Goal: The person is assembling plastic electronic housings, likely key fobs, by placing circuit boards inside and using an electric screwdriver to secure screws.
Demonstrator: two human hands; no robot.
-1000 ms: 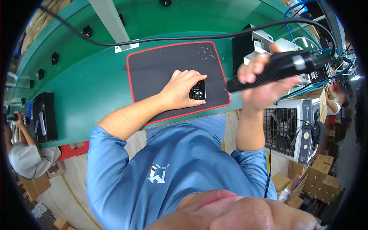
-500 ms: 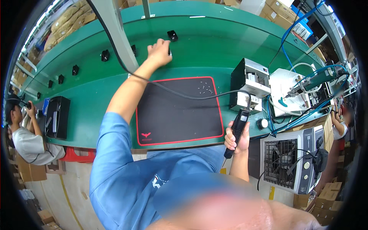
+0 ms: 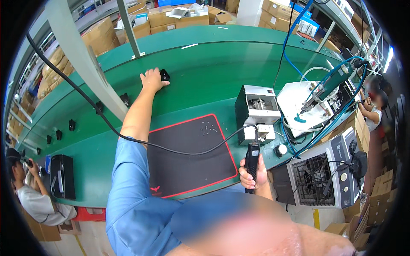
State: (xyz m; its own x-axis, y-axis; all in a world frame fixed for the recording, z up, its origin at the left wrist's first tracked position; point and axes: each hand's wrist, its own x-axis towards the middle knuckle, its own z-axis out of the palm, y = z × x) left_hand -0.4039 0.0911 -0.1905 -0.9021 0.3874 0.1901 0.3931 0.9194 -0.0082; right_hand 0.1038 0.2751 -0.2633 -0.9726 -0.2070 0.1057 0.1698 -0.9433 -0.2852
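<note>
My left hand (image 3: 153,81) is stretched far out over the green bench, fingers spread and palm down. Right beside it, between thumb and fingers, sits a small black part (image 3: 164,75); whether the hand touches it is hard to tell. A black electric screwdriver (image 3: 252,160) is gripped upright in my right hand (image 3: 253,173) at the bench's front edge. Its black cord loops left across the view. Below my left arm lies a black mat (image 3: 188,166) with a red border, and several tiny screws (image 3: 208,128) are scattered on its far right corner.
Several more black parts (image 3: 71,124) stand in a row to the left, past a grey post (image 3: 81,47). A screw feeder (image 3: 258,109) and a white fixture with blue hoses (image 3: 301,102) stand right. A grey cooler (image 3: 322,170) is beside me. People sit at both sides.
The view has swung, so the bench appears lower and further left. My left hand has come to the side of the black part, fingers now spread. The screwdriver stays in my right hand.
</note>
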